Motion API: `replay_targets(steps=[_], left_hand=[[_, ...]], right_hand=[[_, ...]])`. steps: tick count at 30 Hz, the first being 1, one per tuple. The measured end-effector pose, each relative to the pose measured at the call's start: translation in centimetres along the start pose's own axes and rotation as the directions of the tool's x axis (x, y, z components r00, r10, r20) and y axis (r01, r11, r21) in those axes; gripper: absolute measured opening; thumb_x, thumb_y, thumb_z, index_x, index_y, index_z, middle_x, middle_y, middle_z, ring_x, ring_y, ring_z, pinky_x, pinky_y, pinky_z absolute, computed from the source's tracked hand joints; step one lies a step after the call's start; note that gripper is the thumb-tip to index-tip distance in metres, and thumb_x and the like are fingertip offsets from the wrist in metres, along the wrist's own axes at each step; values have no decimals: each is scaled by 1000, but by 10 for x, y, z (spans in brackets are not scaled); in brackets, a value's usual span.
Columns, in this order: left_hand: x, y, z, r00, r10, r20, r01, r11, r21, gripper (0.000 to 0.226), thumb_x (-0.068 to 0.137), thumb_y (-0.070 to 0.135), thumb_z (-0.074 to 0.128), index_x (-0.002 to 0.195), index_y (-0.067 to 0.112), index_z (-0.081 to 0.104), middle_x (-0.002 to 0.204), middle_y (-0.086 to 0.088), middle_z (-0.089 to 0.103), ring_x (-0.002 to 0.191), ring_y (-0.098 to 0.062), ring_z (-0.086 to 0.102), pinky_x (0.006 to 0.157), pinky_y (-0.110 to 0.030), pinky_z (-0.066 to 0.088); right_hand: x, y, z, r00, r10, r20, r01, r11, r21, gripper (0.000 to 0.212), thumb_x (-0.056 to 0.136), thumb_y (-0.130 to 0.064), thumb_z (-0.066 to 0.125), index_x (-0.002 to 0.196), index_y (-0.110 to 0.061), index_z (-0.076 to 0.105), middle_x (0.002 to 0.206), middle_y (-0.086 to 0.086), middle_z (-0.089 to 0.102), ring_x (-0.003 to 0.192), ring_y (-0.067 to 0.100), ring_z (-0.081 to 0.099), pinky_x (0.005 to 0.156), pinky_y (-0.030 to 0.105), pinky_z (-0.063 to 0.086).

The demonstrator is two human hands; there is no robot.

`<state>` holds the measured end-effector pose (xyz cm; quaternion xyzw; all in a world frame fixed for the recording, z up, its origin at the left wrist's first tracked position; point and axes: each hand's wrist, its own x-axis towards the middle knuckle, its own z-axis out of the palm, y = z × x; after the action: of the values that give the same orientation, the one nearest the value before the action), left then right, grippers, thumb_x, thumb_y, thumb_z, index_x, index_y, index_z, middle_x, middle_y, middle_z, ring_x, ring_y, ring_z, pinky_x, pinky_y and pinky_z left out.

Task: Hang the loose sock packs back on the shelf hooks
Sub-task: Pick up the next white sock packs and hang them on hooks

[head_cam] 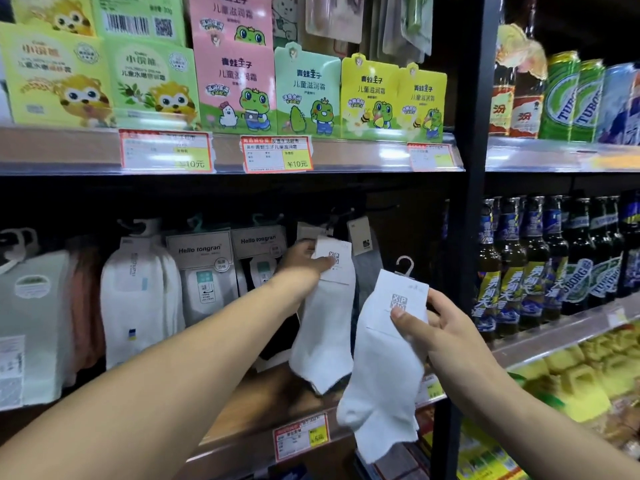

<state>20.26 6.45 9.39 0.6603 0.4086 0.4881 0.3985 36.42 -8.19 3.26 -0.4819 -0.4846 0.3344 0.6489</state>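
My left hand [306, 259] grips the paper label of a white sock pack [323, 327] and holds it up against the hook row under the upper shelf. Whether its hanger sits on a hook is hidden in the dark. My right hand [434, 336] holds a second white sock pack [384, 368] by its label, lower and to the right, away from the shelf. That pack's small plastic hanger [406, 266] sticks up free in the air. A grey sock pack [367, 261] hangs just behind the two.
More sock packs hang to the left, among them white ones [138, 299] and "Hello tongran" packs [204, 268]. A black upright post [460, 216] stands right of my hands. Beer bottles [519, 265] fill the bay beyond it. Cream boxes [235, 81] stand on the shelf above.
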Motion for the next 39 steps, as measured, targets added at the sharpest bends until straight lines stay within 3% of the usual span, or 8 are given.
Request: replay_targets(steps=[5, 9, 16, 20, 26, 36, 39], left_hand=[[19, 1, -5, 997, 1, -78, 1, 1000, 25, 36, 83, 21, 71, 117, 12, 65, 113, -9, 71, 100, -29, 67, 89, -36, 52], [29, -5, -8, 994, 43, -102, -38, 998, 49, 48, 70, 32, 74, 115, 16, 66, 112, -8, 72, 101, -29, 67, 93, -41, 53], [44, -2, -8, 992, 44, -116, -43, 999, 4, 49, 68, 32, 72, 114, 16, 66, 113, -8, 71, 102, -28, 67, 94, -46, 52], [40, -4, -11, 993, 22, -118, -25, 999, -24, 30, 87, 12, 66, 117, 12, 64, 116, -9, 69, 104, -27, 65, 95, -40, 51], [43, -19, -19, 992, 10, -126, -8, 1000, 19, 33, 86, 9, 61, 118, 13, 63, 115, -9, 70, 104, -28, 65, 95, -45, 51], [9, -26, -29, 1000, 13, -22, -12, 997, 82, 33, 94, 21, 52, 124, 15, 62, 117, -5, 69, 103, -21, 64, 87, -30, 49], [-5, -28, -40, 994, -22, 105, 11, 994, 105, 33, 97, 29, 49, 129, 23, 57, 118, 1, 67, 99, -13, 62, 81, -28, 45]], right_hand=[[-7, 2, -5, 1000, 0, 0, 0, 1000, -23, 30, 92, -12, 68, 119, -22, 64, 96, 5, 82, 89, 27, 79, 76, 43, 62], [-9, 0, -3, 1000, -1, 1, 1, 1000, -29, 28, 91, -11, 68, 118, -21, 65, 96, 5, 82, 91, 27, 79, 84, 48, 60], [-14, 3, 3, 1000, 13, 18, -13, 999, -43, 27, 91, -10, 68, 117, -19, 66, 97, 7, 82, 91, 27, 78, 79, 40, 61], [-18, 5, 3, 999, 23, 30, -22, 999, -40, 26, 91, -12, 68, 116, -19, 67, 97, 5, 82, 89, 25, 79, 71, 32, 59], [-21, 6, 5, 999, 29, 45, -28, 999, -33, 25, 90, -11, 68, 115, -16, 67, 96, 6, 82, 88, 24, 79, 67, 27, 59], [-14, 3, 20, 998, -13, 59, 15, 1000, -26, 22, 90, -13, 69, 112, -13, 69, 97, 7, 82, 90, 26, 79, 76, 36, 62], [-8, -2, 26, 998, -26, 61, 27, 1000, -8, 20, 93, -17, 67, 112, -16, 69, 98, 6, 82, 90, 26, 79, 75, 40, 61]])
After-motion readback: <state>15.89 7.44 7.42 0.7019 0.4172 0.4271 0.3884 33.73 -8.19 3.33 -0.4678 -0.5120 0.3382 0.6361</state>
